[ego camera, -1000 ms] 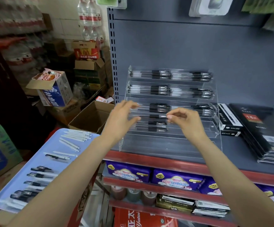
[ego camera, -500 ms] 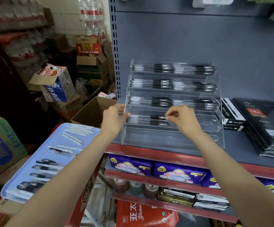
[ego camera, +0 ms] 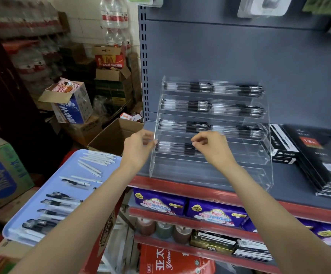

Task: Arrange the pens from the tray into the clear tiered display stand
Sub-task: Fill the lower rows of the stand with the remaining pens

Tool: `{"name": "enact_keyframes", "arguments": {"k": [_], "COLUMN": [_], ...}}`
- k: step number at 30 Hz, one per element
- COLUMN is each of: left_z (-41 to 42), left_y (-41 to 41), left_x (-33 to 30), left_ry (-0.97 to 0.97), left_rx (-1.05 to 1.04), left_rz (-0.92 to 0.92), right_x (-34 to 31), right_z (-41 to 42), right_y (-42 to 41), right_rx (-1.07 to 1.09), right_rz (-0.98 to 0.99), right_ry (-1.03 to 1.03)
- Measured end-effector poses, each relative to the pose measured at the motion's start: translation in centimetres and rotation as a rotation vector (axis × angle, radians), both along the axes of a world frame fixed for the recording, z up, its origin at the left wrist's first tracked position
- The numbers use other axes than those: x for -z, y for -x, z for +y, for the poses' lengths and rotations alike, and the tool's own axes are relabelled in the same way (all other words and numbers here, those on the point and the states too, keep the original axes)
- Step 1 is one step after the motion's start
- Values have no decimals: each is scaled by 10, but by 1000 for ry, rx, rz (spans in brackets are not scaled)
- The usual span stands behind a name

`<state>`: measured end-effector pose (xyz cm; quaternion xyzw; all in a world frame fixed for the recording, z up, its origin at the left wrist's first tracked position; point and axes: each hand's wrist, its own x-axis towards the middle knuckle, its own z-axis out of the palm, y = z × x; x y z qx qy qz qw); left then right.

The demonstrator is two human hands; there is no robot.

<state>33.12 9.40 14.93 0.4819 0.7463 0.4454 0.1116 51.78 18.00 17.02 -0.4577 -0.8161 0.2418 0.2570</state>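
Shop shelf [ego camera: 210, 184] carries the clear stand [ego camera: 212, 171], top three tiers already full of pens. Left hand [ego camera: 136, 149] sits at the fourth tier's left end, fingertips pinched together near the pens [ego camera: 175, 148] there; right hand [ego camera: 213, 148] pinches their cap end. Looks like they're squaring up this batch. Next, probably grab more off the blue tray [ego camera: 77, 180], lower left, for the right half.
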Motion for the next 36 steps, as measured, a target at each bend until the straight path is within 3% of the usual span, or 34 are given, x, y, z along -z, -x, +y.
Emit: {"name": "enact_keyframes", "arguments": {"k": [8,17,23,28,36], "left_z": [-57,-159,-195,-197,-197], "left_y": [46,179,258,289,302], "left_x": [8,86,147,182,199], "left_ry": [54,328,499,674,647], "left_rx": [68,-47,66,307,319], "left_rz": [99,89,190,329,450], "right_x": [1,76,142,177,199], "right_z": [-62,-148,-178,-183,-165], "right_y": [80,209,272,302,327], "right_rx": [-177,-402,-355,-305,-226], "right_rz": [121,-86,-368,-449,-535], "right_ry": [-54,144,323,343,346]}}
